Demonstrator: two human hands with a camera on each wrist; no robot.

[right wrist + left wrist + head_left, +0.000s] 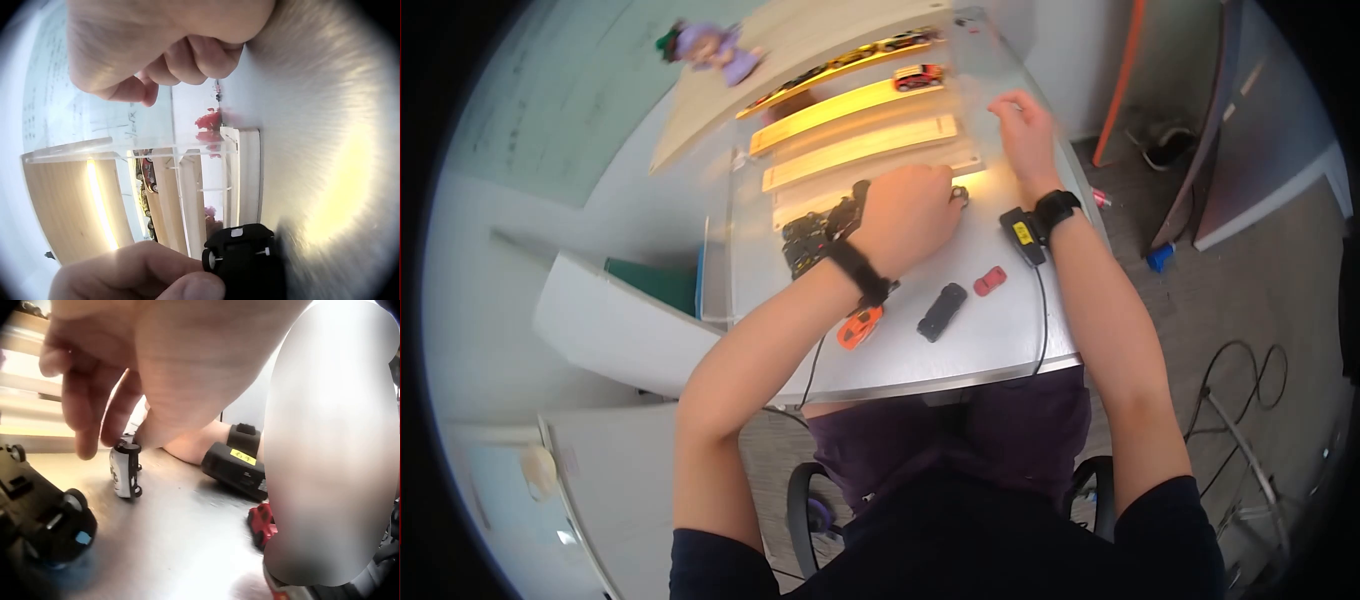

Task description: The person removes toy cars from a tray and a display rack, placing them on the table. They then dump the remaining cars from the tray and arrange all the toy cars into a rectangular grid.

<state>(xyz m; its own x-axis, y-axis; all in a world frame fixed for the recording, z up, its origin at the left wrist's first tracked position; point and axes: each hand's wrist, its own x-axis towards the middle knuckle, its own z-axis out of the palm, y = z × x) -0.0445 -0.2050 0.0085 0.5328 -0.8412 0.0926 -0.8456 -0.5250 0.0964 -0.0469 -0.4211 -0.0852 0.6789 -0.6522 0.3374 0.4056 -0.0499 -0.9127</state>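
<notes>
Pinching a toy car [247, 265], my left hand [905, 218] seems mid-placement; next calls for gentle release. My empty right hand [1026, 132] curls loosely.

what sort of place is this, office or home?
Probably an office or lab-type workspace, though I can't be sure. A metallic-looking table holds a lit, tiered display shelf with toy cars, and a pale board with handwriting stands behind.
</notes>
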